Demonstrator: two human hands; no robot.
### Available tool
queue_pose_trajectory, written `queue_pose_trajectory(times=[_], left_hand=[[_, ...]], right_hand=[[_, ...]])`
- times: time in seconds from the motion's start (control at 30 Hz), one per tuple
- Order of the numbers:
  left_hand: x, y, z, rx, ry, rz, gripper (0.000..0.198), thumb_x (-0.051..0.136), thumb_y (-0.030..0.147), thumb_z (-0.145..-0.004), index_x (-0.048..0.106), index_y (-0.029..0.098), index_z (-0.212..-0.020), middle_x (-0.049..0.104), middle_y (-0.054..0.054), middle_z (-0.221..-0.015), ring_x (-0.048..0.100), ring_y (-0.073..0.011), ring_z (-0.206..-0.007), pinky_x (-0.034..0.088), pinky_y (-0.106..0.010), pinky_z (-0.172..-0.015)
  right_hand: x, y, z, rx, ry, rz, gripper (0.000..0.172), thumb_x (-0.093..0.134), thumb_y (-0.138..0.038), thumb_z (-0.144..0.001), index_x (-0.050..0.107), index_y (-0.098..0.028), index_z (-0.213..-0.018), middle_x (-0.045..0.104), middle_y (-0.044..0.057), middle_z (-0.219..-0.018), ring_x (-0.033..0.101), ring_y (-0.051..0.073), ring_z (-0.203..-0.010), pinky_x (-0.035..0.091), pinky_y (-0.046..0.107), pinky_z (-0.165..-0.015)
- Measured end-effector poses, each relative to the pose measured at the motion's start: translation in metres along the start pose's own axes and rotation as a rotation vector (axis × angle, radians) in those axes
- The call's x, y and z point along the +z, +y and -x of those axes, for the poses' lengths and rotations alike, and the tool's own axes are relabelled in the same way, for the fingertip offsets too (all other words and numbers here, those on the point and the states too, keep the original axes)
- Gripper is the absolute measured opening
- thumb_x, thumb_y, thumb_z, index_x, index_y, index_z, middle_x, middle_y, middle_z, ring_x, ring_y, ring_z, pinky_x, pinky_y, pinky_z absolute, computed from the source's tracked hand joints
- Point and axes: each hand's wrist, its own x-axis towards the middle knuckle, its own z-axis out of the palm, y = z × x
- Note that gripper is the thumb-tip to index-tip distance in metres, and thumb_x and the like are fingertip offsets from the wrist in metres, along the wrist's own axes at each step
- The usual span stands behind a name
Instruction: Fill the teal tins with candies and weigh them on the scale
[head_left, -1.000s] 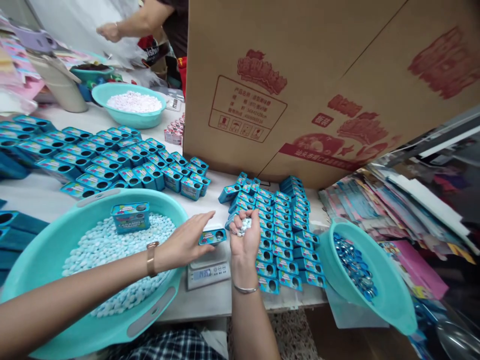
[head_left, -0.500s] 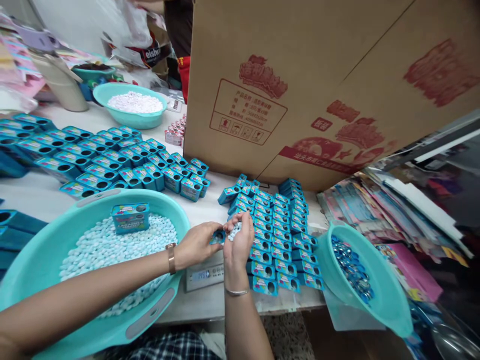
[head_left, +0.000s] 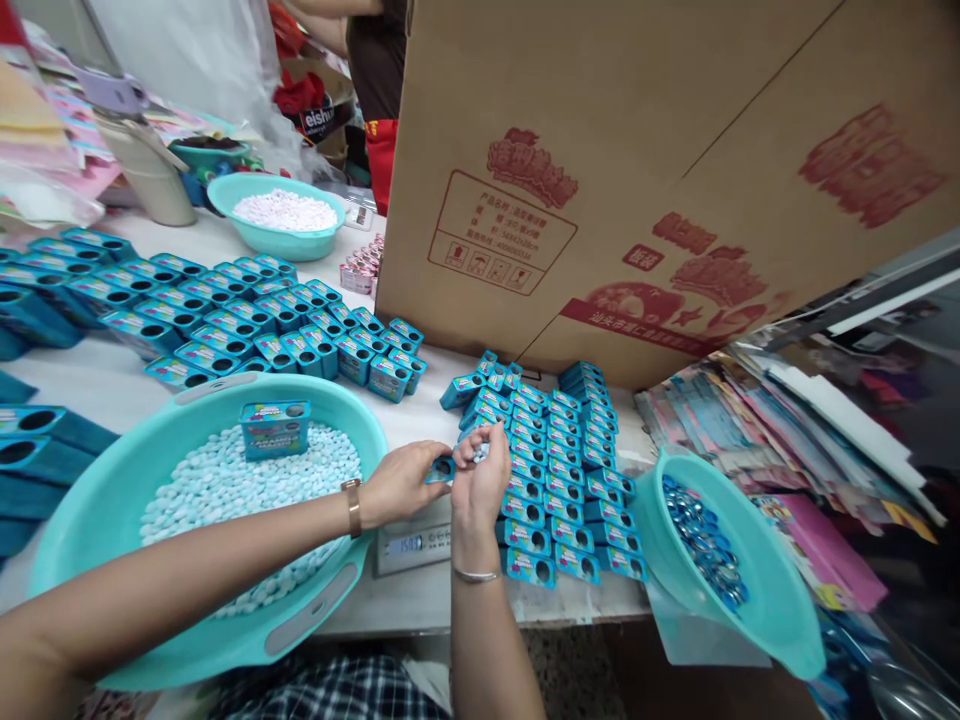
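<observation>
Over the kitchen scale [head_left: 414, 547], my left hand [head_left: 399, 484] grips a small blue box [head_left: 441, 468] with a round hole in its top. My right hand [head_left: 478, 492] is curled palm-up, its fingers closed around pale candies [head_left: 481, 454] right beside that box. A large turquoise basin [head_left: 71, 570] under my left forearm holds many light-blue candies [head_left: 202, 490], with one blue box [head_left: 274, 430] standing on them. To the right of my right hand stand rows of similar blue boxes [head_left: 564, 490].
A big cardboard carton [head_left: 645, 150] stands behind the boxes. At right, a tilted turquoise basin [head_left: 772, 590] holds shiny blue pieces. More open blue boxes [head_left: 217, 330] crowd the left. Farther back are a bowl [head_left: 285, 240] of pale candies and another person [head_left: 375, 60].
The fingers of my right hand have curled further, and fewer candies show in it. The scale's reading has changed. The view has shifted slightly.
</observation>
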Motion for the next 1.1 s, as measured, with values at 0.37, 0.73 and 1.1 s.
queue_pose_trajectory(times=[0.37, 0.73, 1.1], left_hand=[[-0.055, -0.018, 0.033, 0.052, 0.054, -0.109, 0.069, 0.057, 0.052, -0.079, 0.032, 0.02, -0.135, 0.044, -0.012, -0.136, 0.042, -0.0254, -0.125, 0.037, -0.04, -0.103], [-0.075, -0.02, 0.053, 0.075, 0.097, -0.261, 0.038, 0.048, 0.045, -0.087, 0.054, 0.022, -0.117, 0.057, -0.009, -0.111, 0.053, -0.0238, -0.104, 0.044, -0.036, -0.088], [-0.059, 0.003, 0.022, 0.219, 0.001, -0.428, 0.022, 0.045, 0.031, -0.088, 0.066, 0.025, -0.092, 0.061, -0.003, -0.087, 0.054, -0.0215, -0.093, 0.026, -0.05, -0.1]], right_hand=[[-0.037, -0.065, -0.002, 0.175, -0.128, -0.38, 0.017, 0.05, -0.027, -0.085, 0.042, -0.021, -0.071, 0.036, -0.009, -0.057, 0.032, 0.003, -0.041, 0.024, 0.015, -0.037], [-0.062, -0.073, 0.009, 0.17, -0.079, -0.426, 0.019, 0.051, -0.025, -0.084, 0.041, -0.02, -0.068, 0.037, -0.009, -0.057, 0.033, 0.003, -0.041, 0.025, 0.015, -0.036], [-0.041, -0.049, 0.01, 0.242, -0.001, -0.429, 0.019, 0.051, -0.032, -0.084, 0.043, -0.021, -0.07, 0.036, -0.009, -0.057, 0.036, 0.004, -0.044, 0.033, 0.016, -0.041]])
